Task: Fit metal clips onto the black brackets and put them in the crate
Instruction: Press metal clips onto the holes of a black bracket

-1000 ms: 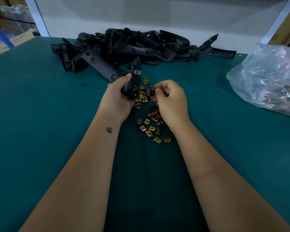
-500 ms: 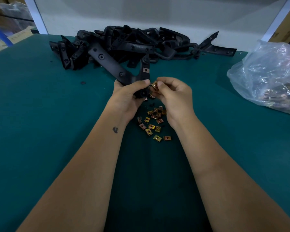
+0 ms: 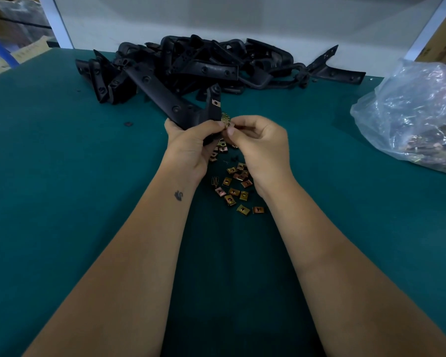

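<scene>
**Clip raised to the bracket**

Now that both hands have lifted off the table, the left hand [image 3: 191, 143] grips the black bracket [image 3: 170, 99] at its bend, one clip [image 3: 216, 102] already seated. The right hand [image 3: 258, 140] pinches a metal clip [image 3: 225, 119] against the bracket's near arm, likely about to press on. Loose clips [image 3: 236, 189] lie below; no crate shows.

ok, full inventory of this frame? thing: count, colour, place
held bracket: one, black, in left hand, one clip already fitted near its upper end
held clip: one, brass, pinched in right hand at the bracket
loose clips: a scatter, too many to count, brass, on table between the wrists
bracket pile: many, black, far edge of table
bag: one, clear plastic, right side of table, holds more clips
table: one, teal top
crate: not in view
left hand: grips held bracket
right hand: pinches held clip
</scene>
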Available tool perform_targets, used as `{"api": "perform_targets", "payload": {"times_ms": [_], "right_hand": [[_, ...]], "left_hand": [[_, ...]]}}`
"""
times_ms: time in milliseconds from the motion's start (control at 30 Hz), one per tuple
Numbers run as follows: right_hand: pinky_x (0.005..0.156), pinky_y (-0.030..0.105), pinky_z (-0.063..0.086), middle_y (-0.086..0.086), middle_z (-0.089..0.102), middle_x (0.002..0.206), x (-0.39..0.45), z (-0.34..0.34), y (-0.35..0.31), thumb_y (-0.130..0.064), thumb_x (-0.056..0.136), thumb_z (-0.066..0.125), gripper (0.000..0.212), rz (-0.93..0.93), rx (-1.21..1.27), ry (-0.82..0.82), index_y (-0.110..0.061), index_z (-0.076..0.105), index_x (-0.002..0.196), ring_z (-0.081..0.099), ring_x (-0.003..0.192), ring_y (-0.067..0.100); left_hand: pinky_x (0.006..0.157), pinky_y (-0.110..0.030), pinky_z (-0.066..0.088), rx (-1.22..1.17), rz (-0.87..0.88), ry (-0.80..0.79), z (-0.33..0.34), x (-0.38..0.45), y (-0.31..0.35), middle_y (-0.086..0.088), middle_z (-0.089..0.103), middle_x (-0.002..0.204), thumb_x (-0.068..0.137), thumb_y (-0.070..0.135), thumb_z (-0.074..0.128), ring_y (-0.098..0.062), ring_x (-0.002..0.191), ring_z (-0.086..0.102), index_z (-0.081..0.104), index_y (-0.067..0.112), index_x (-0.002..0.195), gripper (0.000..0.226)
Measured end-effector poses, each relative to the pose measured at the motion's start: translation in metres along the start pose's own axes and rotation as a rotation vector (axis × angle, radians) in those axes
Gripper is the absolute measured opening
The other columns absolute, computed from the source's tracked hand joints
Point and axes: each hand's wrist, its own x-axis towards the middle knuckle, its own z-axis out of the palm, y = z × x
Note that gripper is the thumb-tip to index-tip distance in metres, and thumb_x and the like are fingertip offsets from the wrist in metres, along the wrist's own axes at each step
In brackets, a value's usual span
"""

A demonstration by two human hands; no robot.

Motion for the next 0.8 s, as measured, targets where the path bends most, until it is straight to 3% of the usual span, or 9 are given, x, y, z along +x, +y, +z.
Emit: {"api": "perform_targets", "payload": {"times_ms": [133, 300, 433, 500, 667, 733, 800], "right_hand": [[0.079, 0.022, 0.057, 0.001, 0.074, 0.083, 0.000, -0.001, 0.000, -0.002, 0.088, 0.068, 0.012, -0.017, -0.024, 0.013, -0.014, 0.069, 0.090, 0.073, 0.082, 0.011], [0.078, 0.022, 0.056, 0.002, 0.071, 0.089, 0.000, -0.001, 0.001, -0.008, 0.093, 0.063, 0.008, -0.056, -0.129, 0.001, -0.014, 0.066, 0.095, 0.070, 0.082, 0.008], [0.061, 0.015, 0.052, 0.007, 0.068, 0.087, 0.001, -0.006, -0.001, -0.001, 0.094, 0.059, 0.011, -0.063, -0.087, 0.068, -0.011, 0.062, 0.092, 0.068, 0.064, 0.004], [0.060, 0.016, 0.052, 0.005, 0.067, 0.085, 0.002, -0.009, -0.003, 0.002, 0.093, 0.059, 0.014, -0.043, -0.053, 0.095, -0.012, 0.062, 0.091, 0.066, 0.060, 0.004], [0.060, 0.019, 0.052, 0.001, 0.066, 0.076, 0.001, -0.007, -0.007, 0.004, 0.089, 0.062, 0.015, 0.037, 0.082, 0.074, -0.011, 0.066, 0.088, 0.065, 0.058, 0.008], [0.059, 0.021, 0.053, 0.000, 0.067, 0.072, 0.000, -0.004, -0.007, 0.005, 0.089, 0.063, 0.014, 0.077, 0.148, 0.041, -0.009, 0.067, 0.087, 0.064, 0.058, 0.011], [0.058, 0.022, 0.052, 0.000, 0.067, 0.070, -0.001, -0.002, -0.008, 0.005, 0.089, 0.063, 0.014, 0.108, 0.199, 0.001, -0.009, 0.067, 0.086, 0.064, 0.057, 0.012]], "left_hand": [[0.074, -0.029, 0.058, 0.002, -0.008, 0.000, 0.001, -0.001, 0.001, -0.009, 0.063, 0.094, 0.078, -0.020, 0.063, -0.019, 0.081, 0.069, 0.040, 0.012, 0.104, 0.048], [0.073, -0.028, 0.059, -0.031, -0.008, 0.021, 0.001, -0.001, 0.002, -0.011, 0.063, 0.096, 0.080, -0.021, 0.062, -0.017, 0.077, 0.070, 0.039, 0.011, 0.107, 0.047], [0.075, -0.030, 0.060, -0.134, -0.004, 0.072, -0.006, 0.005, 0.009, -0.015, 0.062, 0.101, 0.081, -0.020, 0.061, -0.020, 0.081, 0.071, 0.039, 0.011, 0.103, 0.043], [0.077, -0.032, 0.060, -0.130, -0.012, 0.063, -0.009, 0.005, 0.011, -0.014, 0.062, 0.103, 0.081, -0.020, 0.061, -0.022, 0.085, 0.069, 0.040, 0.011, 0.100, 0.042], [0.081, -0.029, 0.057, -0.057, -0.045, -0.058, -0.005, 0.000, 0.007, -0.006, 0.061, 0.100, 0.085, -0.015, 0.060, -0.017, 0.088, 0.064, 0.041, 0.014, 0.103, 0.039], [0.088, -0.034, 0.054, -0.078, -0.072, -0.132, -0.006, -0.001, 0.006, -0.007, 0.061, 0.100, 0.088, -0.013, 0.058, -0.019, 0.094, 0.063, 0.041, 0.015, 0.106, 0.037], [0.085, -0.038, 0.054, -0.095, -0.111, -0.202, -0.007, -0.002, 0.006, -0.011, 0.058, 0.105, 0.089, -0.011, 0.057, -0.026, 0.099, 0.059, 0.040, 0.016, 0.108, 0.036]]}}
